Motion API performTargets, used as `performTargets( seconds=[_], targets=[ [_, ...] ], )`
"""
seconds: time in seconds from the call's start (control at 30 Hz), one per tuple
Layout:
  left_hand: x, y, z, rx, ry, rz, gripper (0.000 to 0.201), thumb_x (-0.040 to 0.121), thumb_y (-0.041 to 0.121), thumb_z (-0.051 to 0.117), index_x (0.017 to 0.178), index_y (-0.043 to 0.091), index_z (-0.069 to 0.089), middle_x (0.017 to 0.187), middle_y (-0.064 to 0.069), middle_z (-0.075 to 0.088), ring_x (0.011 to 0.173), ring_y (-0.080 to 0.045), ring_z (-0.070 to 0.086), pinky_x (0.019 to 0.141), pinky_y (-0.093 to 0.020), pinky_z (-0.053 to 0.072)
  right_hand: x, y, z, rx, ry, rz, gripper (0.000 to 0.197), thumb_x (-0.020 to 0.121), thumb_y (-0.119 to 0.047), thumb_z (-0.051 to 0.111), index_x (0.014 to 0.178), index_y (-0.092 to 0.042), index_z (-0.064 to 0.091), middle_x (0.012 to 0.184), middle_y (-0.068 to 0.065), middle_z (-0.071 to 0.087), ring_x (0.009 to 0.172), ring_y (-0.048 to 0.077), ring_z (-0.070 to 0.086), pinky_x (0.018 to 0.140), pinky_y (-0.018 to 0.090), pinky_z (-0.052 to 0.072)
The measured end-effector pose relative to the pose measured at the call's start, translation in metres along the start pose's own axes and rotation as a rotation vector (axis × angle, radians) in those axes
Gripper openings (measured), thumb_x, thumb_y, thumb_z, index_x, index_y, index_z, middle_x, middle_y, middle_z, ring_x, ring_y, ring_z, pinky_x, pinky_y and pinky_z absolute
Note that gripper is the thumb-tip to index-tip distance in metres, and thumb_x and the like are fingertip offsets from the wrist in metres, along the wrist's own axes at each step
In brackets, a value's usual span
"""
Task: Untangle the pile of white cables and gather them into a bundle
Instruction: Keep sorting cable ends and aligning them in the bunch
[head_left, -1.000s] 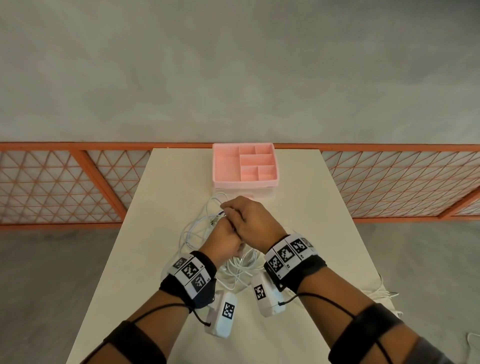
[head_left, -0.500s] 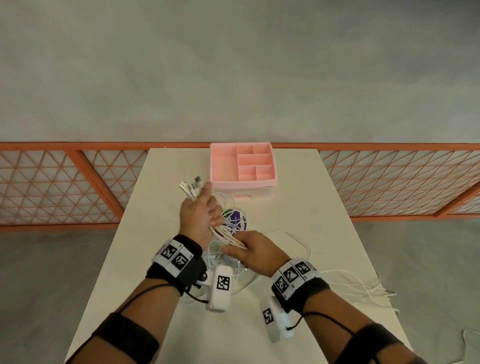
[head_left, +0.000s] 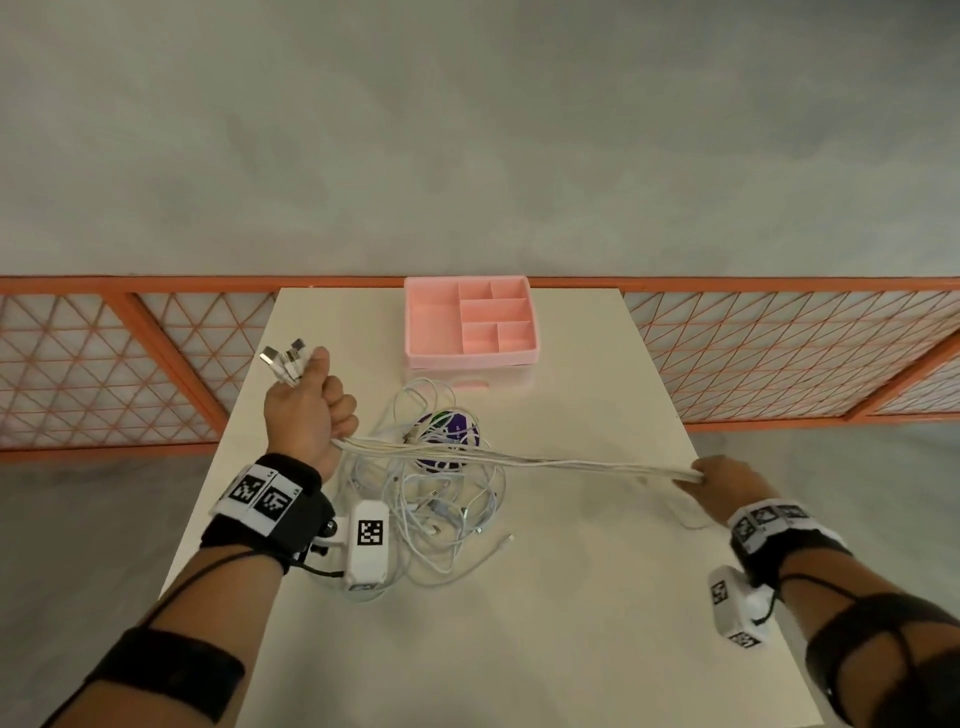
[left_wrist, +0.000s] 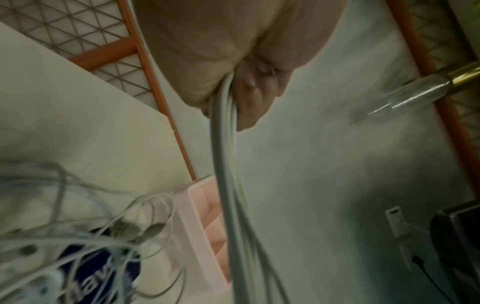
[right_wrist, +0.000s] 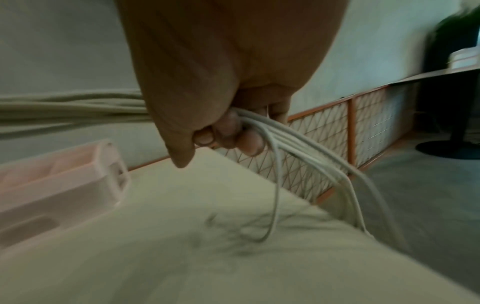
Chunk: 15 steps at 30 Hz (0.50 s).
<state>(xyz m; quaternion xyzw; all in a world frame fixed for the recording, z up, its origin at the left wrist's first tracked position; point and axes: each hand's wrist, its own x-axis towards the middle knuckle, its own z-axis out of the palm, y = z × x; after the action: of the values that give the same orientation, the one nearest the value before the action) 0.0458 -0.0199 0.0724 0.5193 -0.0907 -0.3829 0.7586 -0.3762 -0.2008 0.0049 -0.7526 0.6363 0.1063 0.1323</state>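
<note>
Basically, the taut run of thin white cables (head_left: 545, 460) was strung above the cream table (head_left: 519, 649), left hand (head_left: 306, 410) clenched round its plug end, right hand (head_left: 727, 480) gripping the far end; pulling harder risked snagging the loose white cable tangle (head_left: 441, 514) underneath.

Both arms are being held out over the scene, spread well apart. The left hand (head_left: 310, 410) is being kept raised on the left, its fingers (left_wrist: 255, 96) being curled into a fist round what is gripped, with the thumb being pointed toward the far side. The right hand (head_left: 724, 480) is being held out at the right, lower and nearer, its fingers (right_wrist: 228, 135) being curled tight under the palm. A dark band with black-and-white markers is being worn on each wrist, and a dark strap on each forearm.
</note>
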Motion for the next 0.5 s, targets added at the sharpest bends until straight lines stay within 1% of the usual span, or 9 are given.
performTargets(
  seconds=[0.07,0.13,0.2,0.23,0.27,0.3,0.37,0.43,0.5],
  targets=[
    [-0.004,-0.012,0.003,0.029,-0.003,-0.038,0.036,0.104,0.026,0.05,0.068,0.025,0.043,0.049,0.009,0.027,0.037,-0.006,0.019,0.037,-0.015,0.017,0.007,0.017,-0.009,-0.027,0.101,0.097,0.031,0.095,-0.037,0.057,0.068,-0.021,0.058,0.065,-0.004,0.059,0.064,0.017,0.059,0.071,0.03,0.05],
    [-0.008,-0.026,0.009,0.076,-0.025,-0.065,0.033,0.103,0.025,0.051,0.07,0.024,0.046,0.048,0.009,0.028,0.037,-0.006,0.02,0.037,-0.015,0.017,0.008,0.025,-0.008,-0.037,0.231,0.196,0.03,0.096,-0.032,0.051,0.069,-0.02,0.057,0.063,-0.001,0.059,0.064,0.02,0.059,0.078,0.037,0.052],
    [-0.013,-0.035,0.014,0.112,-0.051,-0.094,0.033,0.103,0.024,0.051,0.071,0.023,0.047,0.048,0.008,0.029,0.036,-0.006,0.02,0.038,-0.014,0.018,0.004,0.029,0.003,-0.002,0.298,0.265,0.034,0.098,-0.04,0.044,0.079,-0.019,0.062,0.07,0.004,0.062,0.073,0.025,0.061,0.082,0.041,0.051],
    [-0.015,-0.04,0.015,0.126,-0.068,-0.114,0.033,0.103,0.024,0.052,0.07,0.023,0.046,0.047,0.008,0.029,0.035,-0.006,0.02,0.038,-0.014,0.017,0.001,0.034,0.013,0.011,0.289,0.296,0.038,0.099,-0.044,0.042,0.084,-0.018,0.064,0.076,0.007,0.065,0.08,0.028,0.062,0.084,0.042,0.051],
    [-0.017,-0.043,0.015,0.137,-0.089,-0.135,0.035,0.103,0.024,0.053,0.069,0.024,0.044,0.048,0.008,0.028,0.035,-0.006,0.02,0.038,-0.014,0.017,-0.002,0.038,0.024,0.003,0.254,0.319,0.037,0.099,-0.044,0.041,0.088,-0.019,0.066,0.084,0.01,0.067,0.088,0.03,0.061,0.085,0.042,0.051],
    [-0.02,-0.046,0.015,0.146,-0.113,-0.154,0.036,0.103,0.025,0.053,0.068,0.024,0.042,0.048,0.007,0.027,0.035,-0.007,0.02,0.039,-0.015,0.017,-0.005,0.041,0.035,-0.019,0.199,0.327,0.032,0.1,-0.039,0.042,0.091,-0.02,0.066,0.091,0.011,0.068,0.095,0.032,0.06,0.086,0.042,0.05],
    [-0.025,-0.052,0.014,0.167,-0.159,-0.179,0.04,0.102,0.027,0.054,0.066,0.025,0.037,0.05,0.006,0.024,0.037,-0.007,0.019,0.039,-0.015,0.017,-0.013,0.046,0.055,-0.102,0.078,0.341,0.027,0.099,-0.027,0.04,0.099,-0.023,0.067,0.102,0.006,0.066,0.106,0.03,0.053,0.087,0.04,0.045],
    [-0.03,-0.058,0.016,0.18,-0.186,-0.193,0.043,0.102,0.029,0.054,0.064,0.024,0.033,0.051,0.006,0.022,0.038,-0.008,0.018,0.04,-0.016,0.018,-0.022,0.053,0.067,-0.148,-0.006,0.389,0.029,0.097,-0.023,0.038,0.102,-0.025,0.066,0.109,0.001,0.061,0.111,0.028,0.046,0.088,0.041,0.042],
    [-0.032,-0.061,0.021,0.185,-0.196,-0.192,0.045,0.101,0.029,0.055,0.063,0.024,0.032,0.052,0.005,0.022,0.038,-0.008,0.018,0.04,-0.016,0.017,-0.027,0.066,0.067,-0.149,0.0,0.44,0.03,0.097,-0.031,0.036,0.104,-0.028,0.064,0.112,0.003,0.053,0.109,0.031,0.044,0.091,0.043,0.043]
  ],
)
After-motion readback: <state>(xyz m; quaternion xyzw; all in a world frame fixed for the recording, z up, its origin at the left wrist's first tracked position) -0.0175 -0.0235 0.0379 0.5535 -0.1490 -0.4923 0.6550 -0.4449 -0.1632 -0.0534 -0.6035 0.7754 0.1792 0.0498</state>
